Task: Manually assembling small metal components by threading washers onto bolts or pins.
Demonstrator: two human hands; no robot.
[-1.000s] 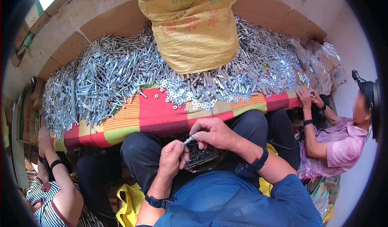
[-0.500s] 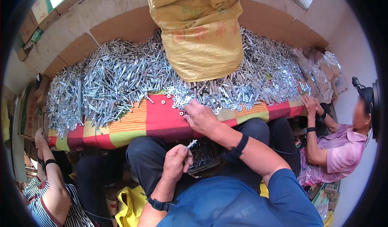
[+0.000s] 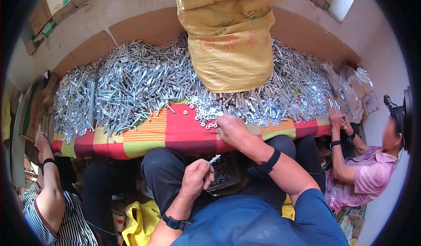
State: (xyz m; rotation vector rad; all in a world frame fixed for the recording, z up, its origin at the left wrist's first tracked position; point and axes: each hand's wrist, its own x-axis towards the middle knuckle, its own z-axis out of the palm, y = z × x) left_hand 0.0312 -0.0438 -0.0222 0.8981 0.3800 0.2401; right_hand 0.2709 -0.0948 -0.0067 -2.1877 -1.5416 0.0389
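Note:
My left hand (image 3: 197, 177) is closed in front of my lap, thumb and fingers pinching a metal bolt (image 3: 214, 159) whose end points up and right. Small details on the bolt are too fine to make out. Over the front edge of the cloth reaches my right hand (image 3: 234, 131), its fingers drawn together beside a small heap of washers (image 3: 206, 114). Whether a washer is between those fingertips is hidden. Behind lies a long, deep pile of loose bolts (image 3: 136, 83) on the checked cloth (image 3: 182, 130).
A yellow woven sack (image 3: 232, 62) rests on the pile. Below the cloth's edge, a dark tray (image 3: 223, 176) holds more metal parts. Co-workers sit at either side: a person in a striped top (image 3: 74, 215) on the left, another in a pink shirt (image 3: 366, 167) on the right.
The view has shifted slightly, moving the scene rightward. My right hand has drawn a little right and back from the washers. My left hand still grips the bolt.

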